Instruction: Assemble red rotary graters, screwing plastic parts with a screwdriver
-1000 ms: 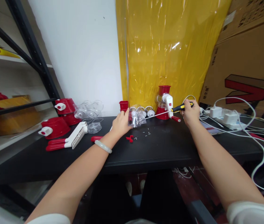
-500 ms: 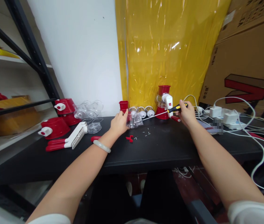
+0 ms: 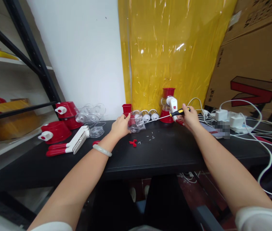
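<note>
My left hand (image 3: 121,127), wearing a pale bangle, is closed on a clear plastic housing (image 3: 134,125) resting on the black table. A screwdriver (image 3: 177,112) with a yellow and black handle is gripped in my right hand (image 3: 190,118). Its long shaft points left, with the tip close to the housing's right side. In front of the housing lie a small red plastic piece (image 3: 133,143) and several tiny screws (image 3: 150,137). Behind stand a red hopper (image 3: 127,108) and several metal drum cutters (image 3: 145,115). An assembled red and white rotary grater (image 3: 168,104) is behind the screwdriver.
On the left are red bases (image 3: 55,131), white handles with red grips (image 3: 74,142) and clear plastic parts (image 3: 94,114). White chargers and cables (image 3: 236,122) lie at the right beside a phone-like device (image 3: 214,131). A large cardboard box (image 3: 249,61) stands behind them.
The clear housing has turned in my left hand and now appears more upright. My right hand has shifted slightly left with the screwdriver.
</note>
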Available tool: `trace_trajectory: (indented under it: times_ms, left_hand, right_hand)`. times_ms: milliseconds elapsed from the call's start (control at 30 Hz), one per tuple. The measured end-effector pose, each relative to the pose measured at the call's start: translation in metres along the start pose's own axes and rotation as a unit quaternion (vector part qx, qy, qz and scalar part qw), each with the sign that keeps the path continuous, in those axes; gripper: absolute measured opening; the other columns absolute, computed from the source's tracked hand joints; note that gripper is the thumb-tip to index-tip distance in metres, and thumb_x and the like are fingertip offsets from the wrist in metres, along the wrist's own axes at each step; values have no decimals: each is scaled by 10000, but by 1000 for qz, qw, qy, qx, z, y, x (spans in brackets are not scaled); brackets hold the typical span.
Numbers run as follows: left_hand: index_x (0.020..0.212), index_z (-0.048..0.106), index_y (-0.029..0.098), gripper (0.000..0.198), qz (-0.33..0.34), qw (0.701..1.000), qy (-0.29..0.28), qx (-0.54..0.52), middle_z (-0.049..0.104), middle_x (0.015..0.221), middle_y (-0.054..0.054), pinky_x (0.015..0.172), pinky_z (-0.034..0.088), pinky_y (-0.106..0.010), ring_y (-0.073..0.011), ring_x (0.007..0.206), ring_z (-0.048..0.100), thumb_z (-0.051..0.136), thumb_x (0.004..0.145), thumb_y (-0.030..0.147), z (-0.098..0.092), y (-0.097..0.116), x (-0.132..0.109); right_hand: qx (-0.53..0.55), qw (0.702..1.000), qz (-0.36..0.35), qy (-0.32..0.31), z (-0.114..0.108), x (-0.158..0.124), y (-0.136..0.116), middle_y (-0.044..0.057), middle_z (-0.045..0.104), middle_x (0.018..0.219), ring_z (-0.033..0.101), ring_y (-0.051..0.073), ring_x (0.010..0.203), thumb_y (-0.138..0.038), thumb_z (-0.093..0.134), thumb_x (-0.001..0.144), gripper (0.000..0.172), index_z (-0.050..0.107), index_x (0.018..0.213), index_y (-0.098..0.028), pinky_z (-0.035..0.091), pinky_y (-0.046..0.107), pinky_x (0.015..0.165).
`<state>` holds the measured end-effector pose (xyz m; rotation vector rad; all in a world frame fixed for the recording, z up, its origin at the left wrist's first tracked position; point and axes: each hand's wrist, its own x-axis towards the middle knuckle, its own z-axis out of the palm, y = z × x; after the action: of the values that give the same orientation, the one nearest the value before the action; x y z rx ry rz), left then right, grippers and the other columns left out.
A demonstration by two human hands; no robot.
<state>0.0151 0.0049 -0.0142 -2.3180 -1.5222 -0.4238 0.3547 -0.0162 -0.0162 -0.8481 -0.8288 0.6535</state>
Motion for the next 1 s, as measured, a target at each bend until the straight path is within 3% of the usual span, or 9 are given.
trace_trajectory:
  times_ms: [200,333,567,667,833,1000]
  left_hand:
    - [1488,249,230,1008,3,1000,-4,-1,471,1295,-134,869,474,-349,-290,1128,535,769,648,432,-2,-3,0]
    - [1487,256,226,1013,8,1000,-6,-6,471,1292,-131,877,463,-337,-277,1117,540,774,642,433,-2,-4,1]
    - [1484,261,214,1014,17,1000,-9,-12,486,1255,-121,908,438,-325,-272,1137,519,782,637,409,-1,-5,2]
    - [1487,254,216,1016,18,1000,-7,-15,484,1254,-126,920,430,-334,-280,1143,513,779,637,405,0,-5,2]
    - [1486,257,211,1002,19,1000,-9,-16,479,1259,-133,904,439,-339,-283,1127,520,770,647,404,-1,-5,2]
    - [1490,247,197,1032,22,1000,-5,-15,486,1243,-125,931,431,-327,-278,1146,513,785,632,399,0,-5,2]
  right_hand:
    - [57,996,34,-60,-3,0,-6,-54,561,570,558,103,377,-251,526,763,91,479,825,-205,492,217,374]
    - [34,997,21,-65,-4,1,-4,-77,561,574,561,108,376,-279,567,746,168,452,860,-231,492,225,384]
    - [-116,992,-34,-40,-9,1,-2,-88,520,438,516,132,311,-575,679,710,420,437,817,-250,365,196,272]
    - [-153,987,-27,-34,-12,1,-2,-54,543,438,520,142,309,-609,586,770,387,471,797,-241,336,202,252]
    - [-89,995,1,-44,-14,6,-2,-19,607,583,617,148,422,-425,477,816,234,547,821,-202,468,235,344]
    - [-122,991,-37,-43,-13,5,-3,-53,547,494,517,111,338,-403,581,788,207,556,812,-199,409,205,314]
